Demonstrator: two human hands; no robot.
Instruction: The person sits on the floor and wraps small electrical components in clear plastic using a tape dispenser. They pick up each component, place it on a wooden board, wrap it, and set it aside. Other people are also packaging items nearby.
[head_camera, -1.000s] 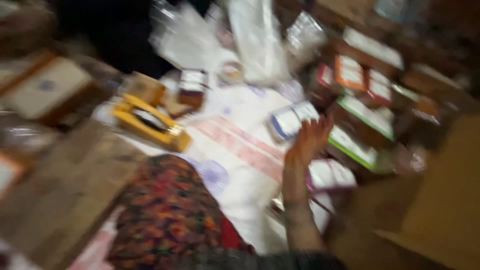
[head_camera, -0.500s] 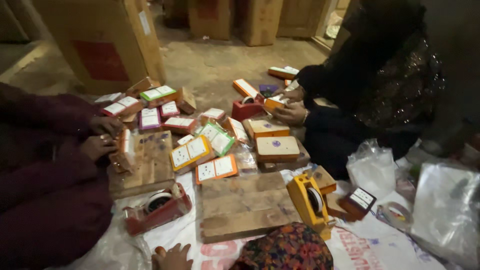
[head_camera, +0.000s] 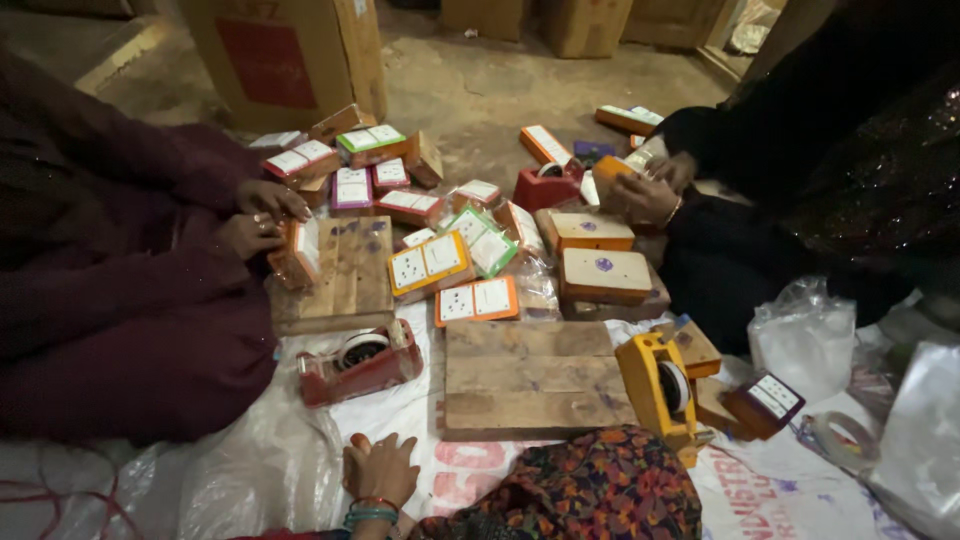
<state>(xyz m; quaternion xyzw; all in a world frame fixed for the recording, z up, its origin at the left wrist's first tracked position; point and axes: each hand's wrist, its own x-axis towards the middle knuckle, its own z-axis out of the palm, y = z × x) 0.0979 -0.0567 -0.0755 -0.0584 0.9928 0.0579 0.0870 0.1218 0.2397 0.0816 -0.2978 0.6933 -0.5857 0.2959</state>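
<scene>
My left hand (head_camera: 381, 468), with bangles at the wrist, rests flat on the white printed sheet (head_camera: 400, 410) with its fingers loosely apart and nothing in it. It lies just below a red tape dispenser (head_camera: 361, 361) and left of a wooden board (head_camera: 530, 376). A yellow tape dispenser (head_camera: 661, 387) stands at the board's right end. My knee in flowered cloth (head_camera: 590, 492) fills the bottom middle. My right hand is out of view.
A person in maroon at left holds a small box (head_camera: 300, 251) over another wooden board (head_camera: 345, 272). A person in black at right handles an orange box (head_camera: 620, 170). Several switch boxes (head_camera: 430, 262) lie between them. Plastic bags (head_camera: 806, 335) sit at right, a cardboard carton (head_camera: 290, 55) behind.
The view has swung from a blurred look at the right side to the middle of the floor. A raised hand seen earlier is gone; my left hand now rests on the sheet.
</scene>
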